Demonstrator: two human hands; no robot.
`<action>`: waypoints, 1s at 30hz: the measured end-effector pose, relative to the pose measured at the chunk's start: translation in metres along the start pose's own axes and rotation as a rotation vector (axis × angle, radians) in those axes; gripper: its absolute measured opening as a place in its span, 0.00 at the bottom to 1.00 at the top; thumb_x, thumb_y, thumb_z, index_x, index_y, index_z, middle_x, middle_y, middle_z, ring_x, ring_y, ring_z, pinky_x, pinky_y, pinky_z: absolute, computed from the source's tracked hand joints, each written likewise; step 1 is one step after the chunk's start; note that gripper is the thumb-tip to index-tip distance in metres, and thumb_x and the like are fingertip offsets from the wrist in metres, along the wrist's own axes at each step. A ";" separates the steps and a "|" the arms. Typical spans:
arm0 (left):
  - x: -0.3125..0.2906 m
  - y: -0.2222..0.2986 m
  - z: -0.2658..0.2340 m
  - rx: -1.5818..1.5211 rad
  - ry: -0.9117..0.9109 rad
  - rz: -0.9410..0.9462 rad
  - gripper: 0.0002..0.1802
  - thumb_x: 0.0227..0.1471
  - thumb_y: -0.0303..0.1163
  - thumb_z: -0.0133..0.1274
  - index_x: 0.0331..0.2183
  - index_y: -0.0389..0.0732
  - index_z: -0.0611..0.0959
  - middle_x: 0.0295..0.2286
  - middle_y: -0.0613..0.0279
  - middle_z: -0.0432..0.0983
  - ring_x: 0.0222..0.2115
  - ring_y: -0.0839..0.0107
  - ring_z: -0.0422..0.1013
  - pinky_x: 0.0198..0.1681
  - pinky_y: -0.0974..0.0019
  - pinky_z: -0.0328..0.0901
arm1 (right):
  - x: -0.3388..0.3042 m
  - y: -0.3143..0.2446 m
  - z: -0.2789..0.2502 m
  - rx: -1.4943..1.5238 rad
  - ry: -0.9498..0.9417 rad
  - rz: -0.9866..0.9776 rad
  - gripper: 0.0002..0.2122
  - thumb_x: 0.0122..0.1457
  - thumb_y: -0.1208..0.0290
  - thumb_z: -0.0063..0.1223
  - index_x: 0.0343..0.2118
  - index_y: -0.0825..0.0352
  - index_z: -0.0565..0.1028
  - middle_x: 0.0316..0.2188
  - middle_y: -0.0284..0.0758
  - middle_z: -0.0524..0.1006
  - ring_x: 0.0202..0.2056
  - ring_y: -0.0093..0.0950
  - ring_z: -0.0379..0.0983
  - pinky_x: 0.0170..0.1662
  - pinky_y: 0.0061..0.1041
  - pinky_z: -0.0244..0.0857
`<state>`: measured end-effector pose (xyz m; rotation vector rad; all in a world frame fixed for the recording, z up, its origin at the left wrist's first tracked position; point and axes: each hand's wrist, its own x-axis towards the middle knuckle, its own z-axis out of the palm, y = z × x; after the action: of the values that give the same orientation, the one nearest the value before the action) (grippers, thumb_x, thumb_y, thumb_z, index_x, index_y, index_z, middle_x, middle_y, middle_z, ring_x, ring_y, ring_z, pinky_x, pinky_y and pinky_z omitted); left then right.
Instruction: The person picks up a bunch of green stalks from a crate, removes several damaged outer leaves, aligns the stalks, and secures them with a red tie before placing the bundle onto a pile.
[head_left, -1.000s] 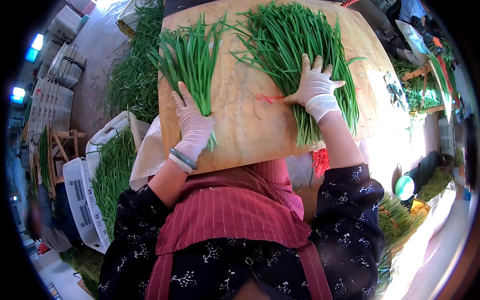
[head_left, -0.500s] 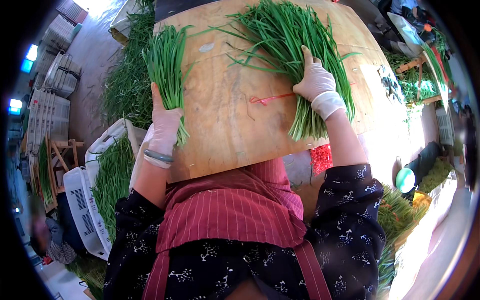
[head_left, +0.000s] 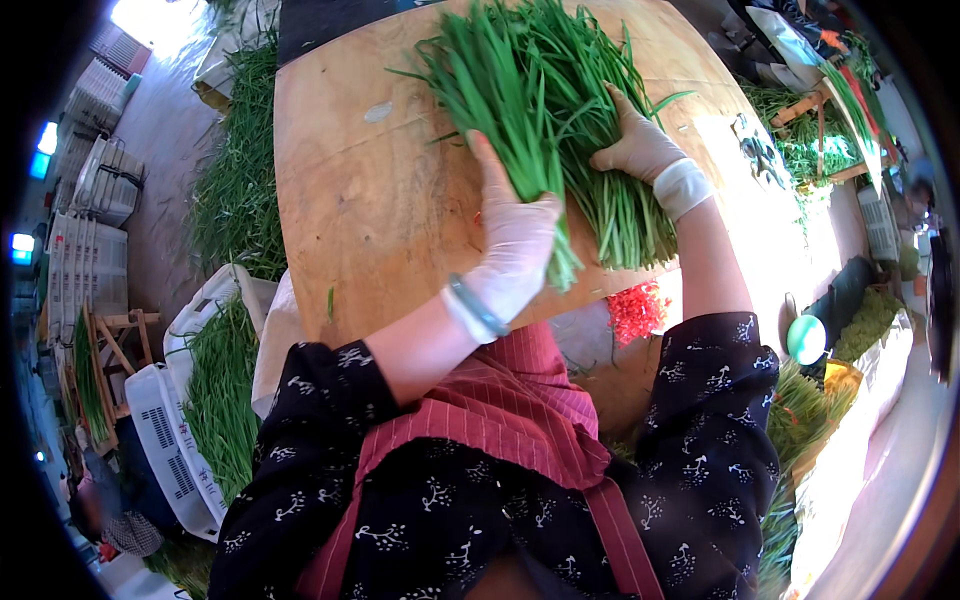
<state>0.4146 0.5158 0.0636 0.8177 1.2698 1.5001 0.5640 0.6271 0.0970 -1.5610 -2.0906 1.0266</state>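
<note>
1. Left hand (head_left: pixel 515 250), gloved, fingers flat and together against the left side of the green chive bundle (head_left: pixel 555 130).
2. Right hand (head_left: pixel 640 150) cupped over the bundle's right side.
3. Bundle lies on the round wooden desk (head_left: pixel 350 190); red bands (head_left: pixel 637 310) just below its edge.

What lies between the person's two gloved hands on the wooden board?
In the head view, a bundle of green chives lies between the left hand and right hand.

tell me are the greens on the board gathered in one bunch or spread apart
Gathered: the green stalks lie as one bunch on the wooden board, pressed between left hand and right hand.
</note>
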 end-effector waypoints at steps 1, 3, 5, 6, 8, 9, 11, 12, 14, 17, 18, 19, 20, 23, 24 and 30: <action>0.000 -0.005 0.012 0.042 0.004 -0.067 0.53 0.37 0.11 0.45 0.59 0.50 0.38 0.52 0.57 0.56 0.44 0.68 0.62 0.45 0.73 0.61 | 0.001 0.001 0.006 0.099 -0.014 -0.057 0.48 0.32 0.74 0.59 0.59 0.65 0.44 0.44 0.45 0.70 0.46 0.34 0.66 0.50 0.23 0.57; 0.005 -0.027 0.028 0.085 -0.041 -0.093 0.54 0.36 0.11 0.46 0.59 0.47 0.35 0.55 0.56 0.48 0.51 0.67 0.55 0.54 0.73 0.51 | -0.004 -0.006 0.010 -0.086 0.032 -0.053 0.48 0.31 0.74 0.59 0.59 0.66 0.44 0.45 0.48 0.69 0.46 0.36 0.66 0.51 0.23 0.57; 0.008 -0.041 0.027 0.041 -0.073 -0.097 0.56 0.36 0.12 0.47 0.58 0.45 0.32 0.57 0.54 0.42 0.54 0.65 0.50 0.56 0.72 0.47 | -0.002 -0.009 0.021 -0.279 0.069 -0.058 0.50 0.30 0.70 0.60 0.60 0.61 0.43 0.50 0.53 0.61 0.48 0.44 0.63 0.51 0.28 0.58; 0.010 -0.045 0.024 0.080 -0.090 -0.107 0.56 0.36 0.13 0.48 0.58 0.45 0.31 0.57 0.51 0.39 0.55 0.63 0.48 0.56 0.71 0.46 | -0.002 -0.015 0.026 -0.327 0.052 -0.035 0.50 0.30 0.69 0.60 0.60 0.60 0.43 0.51 0.53 0.60 0.49 0.46 0.62 0.51 0.30 0.58; 0.016 -0.049 0.014 0.164 -0.136 -0.126 0.58 0.36 0.16 0.51 0.57 0.45 0.28 0.57 0.46 0.35 0.57 0.58 0.44 0.57 0.69 0.45 | -0.005 -0.026 0.035 -0.449 0.030 0.022 0.49 0.32 0.68 0.59 0.60 0.57 0.42 0.52 0.51 0.58 0.49 0.46 0.62 0.51 0.34 0.59; 0.017 -0.048 0.010 0.303 -0.132 -0.116 0.56 0.38 0.16 0.50 0.57 0.43 0.29 0.57 0.47 0.37 0.56 0.60 0.46 0.55 0.70 0.48 | -0.007 -0.037 0.045 -0.570 0.057 0.069 0.47 0.36 0.68 0.57 0.60 0.53 0.41 0.55 0.46 0.55 0.51 0.45 0.60 0.52 0.42 0.57; 0.017 -0.035 0.017 0.572 -0.175 -0.083 0.52 0.42 0.17 0.48 0.57 0.38 0.30 0.57 0.50 0.42 0.55 0.64 0.50 0.52 0.73 0.55 | -0.014 -0.038 0.053 -0.754 0.120 0.184 0.45 0.40 0.68 0.57 0.60 0.50 0.40 0.58 0.41 0.51 0.53 0.45 0.57 0.51 0.53 0.53; 0.019 -0.021 0.014 0.557 -0.238 -0.115 0.50 0.43 0.18 0.46 0.56 0.36 0.30 0.58 0.49 0.36 0.57 0.64 0.45 0.53 0.72 0.53 | -0.015 -0.041 0.053 -0.729 0.120 0.175 0.44 0.42 0.67 0.56 0.60 0.49 0.40 0.60 0.38 0.47 0.55 0.44 0.54 0.50 0.59 0.49; 0.022 -0.018 0.010 0.521 -0.286 -0.154 0.50 0.43 0.18 0.45 0.56 0.37 0.29 0.58 0.49 0.35 0.56 0.64 0.47 0.53 0.72 0.53 | -0.021 -0.039 0.047 -0.695 0.132 0.128 0.48 0.39 0.65 0.60 0.60 0.48 0.38 0.61 0.37 0.45 0.57 0.44 0.49 0.52 0.60 0.46; 0.033 -0.037 -0.008 0.290 -0.323 -0.105 0.52 0.43 0.19 0.45 0.56 0.42 0.26 0.58 0.47 0.34 0.56 0.60 0.48 0.54 0.69 0.51 | -0.041 -0.064 0.033 -0.696 0.112 0.009 0.49 0.37 0.64 0.63 0.60 0.51 0.40 0.61 0.38 0.44 0.60 0.43 0.43 0.54 0.55 0.45; 0.032 -0.037 -0.012 0.192 -0.318 -0.103 0.53 0.42 0.19 0.47 0.56 0.44 0.26 0.57 0.43 0.30 0.57 0.56 0.45 0.56 0.67 0.48 | -0.046 -0.071 0.029 -0.710 0.086 -0.012 0.49 0.37 0.63 0.64 0.61 0.53 0.41 0.61 0.38 0.44 0.60 0.42 0.42 0.56 0.52 0.44; 0.026 -0.026 -0.008 0.060 -0.335 -0.144 0.53 0.43 0.20 0.47 0.56 0.45 0.27 0.57 0.41 0.26 0.58 0.56 0.39 0.57 0.67 0.44 | -0.047 -0.058 0.021 -0.465 0.157 -0.110 0.47 0.39 0.63 0.62 0.60 0.56 0.43 0.60 0.40 0.47 0.60 0.41 0.43 0.56 0.47 0.45; 0.020 -0.015 -0.006 -0.071 -0.343 -0.187 0.52 0.44 0.22 0.47 0.56 0.46 0.27 0.57 0.40 0.22 0.59 0.55 0.34 0.59 0.66 0.40 | -0.048 -0.035 0.009 -0.218 0.226 -0.208 0.44 0.42 0.62 0.61 0.60 0.58 0.45 0.60 0.41 0.49 0.60 0.40 0.45 0.57 0.42 0.47; 0.024 -0.018 -0.012 -0.079 -0.276 -0.117 0.49 0.48 0.24 0.45 0.57 0.46 0.28 0.57 0.43 0.21 0.59 0.60 0.27 0.59 0.65 0.32 | -0.057 0.017 -0.031 0.023 0.442 0.090 0.33 0.53 0.56 0.49 0.58 0.67 0.52 0.55 0.47 0.59 0.56 0.37 0.54 0.56 0.26 0.50; 0.023 -0.018 -0.006 -0.099 -0.287 -0.108 0.48 0.49 0.26 0.44 0.57 0.46 0.28 0.57 0.45 0.22 0.59 0.61 0.27 0.59 0.65 0.31 | -0.055 0.075 -0.040 -0.161 0.502 0.161 0.31 0.56 0.51 0.41 0.58 0.66 0.52 0.52 0.49 0.62 0.53 0.38 0.60 0.54 0.27 0.53; 0.019 -0.024 0.019 0.309 -0.269 -0.011 0.46 0.51 0.32 0.45 0.57 0.46 0.30 0.56 0.35 0.27 0.58 0.49 0.30 0.59 0.60 0.32 | -0.055 0.070 0.029 -0.289 0.237 0.177 0.30 0.59 0.52 0.34 0.55 0.75 0.52 0.41 0.58 0.68 0.46 0.47 0.65 0.48 0.34 0.58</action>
<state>0.4326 0.5395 0.0435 1.1692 1.3138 1.1529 0.6125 0.5756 0.0356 -1.9306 -2.0306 0.5725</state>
